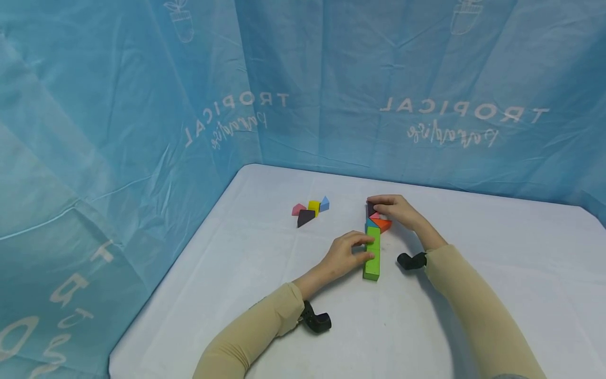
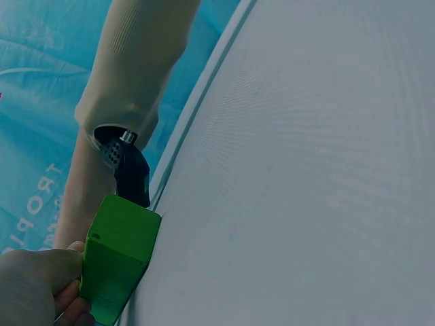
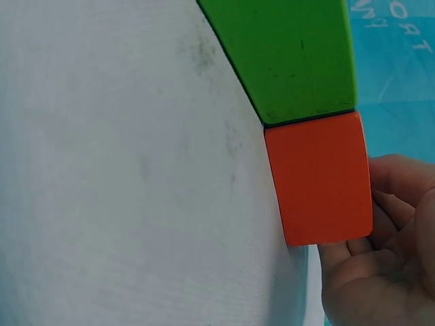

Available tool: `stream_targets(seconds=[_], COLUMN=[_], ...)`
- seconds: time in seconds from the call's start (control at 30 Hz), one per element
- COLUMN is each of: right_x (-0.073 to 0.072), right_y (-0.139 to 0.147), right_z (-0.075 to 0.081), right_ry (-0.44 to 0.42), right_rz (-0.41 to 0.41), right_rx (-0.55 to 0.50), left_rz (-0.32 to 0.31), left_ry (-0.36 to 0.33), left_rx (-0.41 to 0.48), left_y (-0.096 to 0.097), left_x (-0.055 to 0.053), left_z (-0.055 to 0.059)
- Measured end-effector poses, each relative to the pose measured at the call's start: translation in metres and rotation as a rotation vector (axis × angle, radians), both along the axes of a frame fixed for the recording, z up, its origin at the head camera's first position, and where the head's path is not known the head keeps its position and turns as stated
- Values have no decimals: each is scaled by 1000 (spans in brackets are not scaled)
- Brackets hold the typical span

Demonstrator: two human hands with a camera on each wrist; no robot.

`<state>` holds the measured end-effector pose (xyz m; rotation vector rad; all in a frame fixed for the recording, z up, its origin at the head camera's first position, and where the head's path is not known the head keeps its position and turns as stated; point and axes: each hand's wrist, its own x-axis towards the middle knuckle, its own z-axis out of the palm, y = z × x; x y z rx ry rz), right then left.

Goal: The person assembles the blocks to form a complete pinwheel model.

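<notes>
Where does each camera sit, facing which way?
Head: on the head, facing forward and down at the table; left hand, right hand, sleeves show.
Left wrist: on that wrist, facing a green block; left hand, right sleeve show.
Right wrist: on that wrist, facing orange block; right hand shows.
Head and right wrist share the orange block.

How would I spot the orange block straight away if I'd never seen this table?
On the white table, find the row of blocks between the two hands. Just beyond its green blocks, near the right hand, lies the orange block. Unlike its blue and pink neighbours, it juts out to the right, and it's the only orange piece.
</notes>
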<state>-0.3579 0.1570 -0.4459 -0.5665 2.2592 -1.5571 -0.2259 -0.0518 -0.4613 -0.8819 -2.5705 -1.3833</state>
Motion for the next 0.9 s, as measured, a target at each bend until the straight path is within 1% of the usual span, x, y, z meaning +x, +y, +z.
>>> stream_targets(seconds=[0.1, 0.2, 0.27, 0.33, 0.4, 0.47, 0.6, 0.73, 0.8, 0.9], right_x=[11, 17, 20, 23, 35, 49, 79, 105, 115, 128], right_y=[-1, -1, -1, -1, -4, -6, -7, -7, -7, -7], right_z=[13, 17, 17, 15, 20, 24, 28, 28, 26, 21], right_ry=[10, 35, 48, 56, 51, 39, -7, -57, -70, -64], right_rz=[-48, -140, -192, -227, -239, -246, -243, -228, -224, -233], right_rx=[-26, -73, -114, -149, -186, -198, -216, -231, -231, -211], left_rz=[-6, -10, -10, -10, -7, -7, -15, -10, -5, -6], left_ry=[6, 16, 15, 14, 8, 3, 22, 39, 40, 36], left_rx=[-1, -5, -1, 6, 14, 23, 33, 33, 29, 25], left_y=[2, 3, 3, 3, 3, 2, 1, 1, 2, 3], left_x=[0, -1, -2, -3, -3, -3, -4, -5, -6, -5], left_z=[0, -2, -2, -2, -2, -2, -3, -3, -4, -4])
